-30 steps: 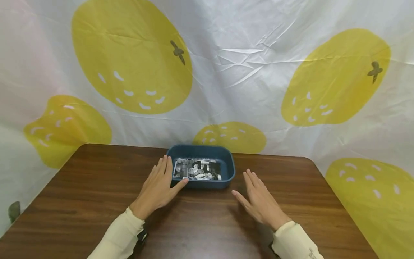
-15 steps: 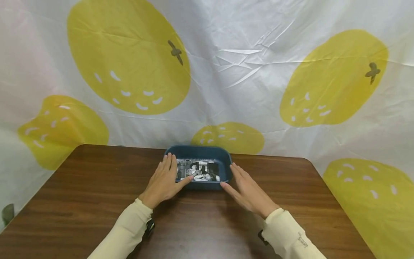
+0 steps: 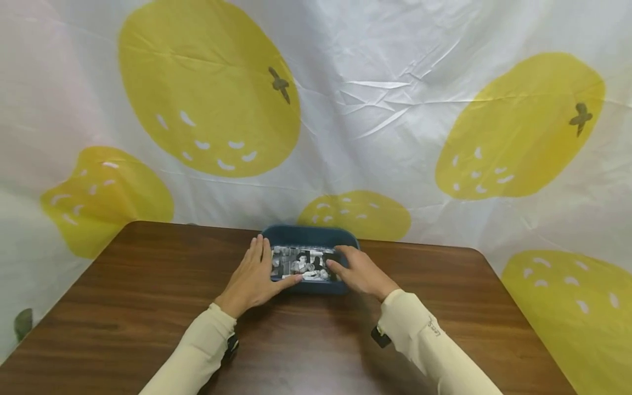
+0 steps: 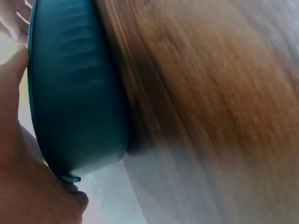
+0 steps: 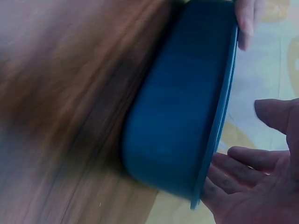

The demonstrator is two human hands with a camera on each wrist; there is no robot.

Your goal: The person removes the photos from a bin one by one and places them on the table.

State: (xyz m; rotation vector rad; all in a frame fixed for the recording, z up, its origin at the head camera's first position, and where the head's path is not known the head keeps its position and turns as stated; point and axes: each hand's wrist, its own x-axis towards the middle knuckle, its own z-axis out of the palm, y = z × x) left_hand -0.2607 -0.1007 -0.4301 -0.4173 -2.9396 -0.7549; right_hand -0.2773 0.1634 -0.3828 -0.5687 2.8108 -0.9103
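Note:
A dark blue plastic bin (image 3: 311, 236) sits at the back edge of the wooden table, its outer wall filling much of both wrist views. Inside lies a flat sheet with black-and-white photo pictures (image 3: 301, 263). My left hand (image 3: 254, 280) rests over the bin's left end with straight fingers, the thumb along the front rim. My right hand (image 3: 362, 271) reaches over the right end, its thumb above the right part of the pictures. In the right wrist view, the right hand (image 5: 261, 172) has its thumb apart from loosely bent fingers, which dip past the rim.
The brown wooden table (image 3: 163, 285) spreads out in front and to both sides of the bin. Right behind it hangs a white cloth (image 3: 345, 137) printed with yellow lemons. A green leaf (image 3: 23, 323) shows beyond the table's left edge.
My right hand has moved left, from the table beside the bin to its rim and then over its inside. The left hand stays at the left end, shifted slightly right.

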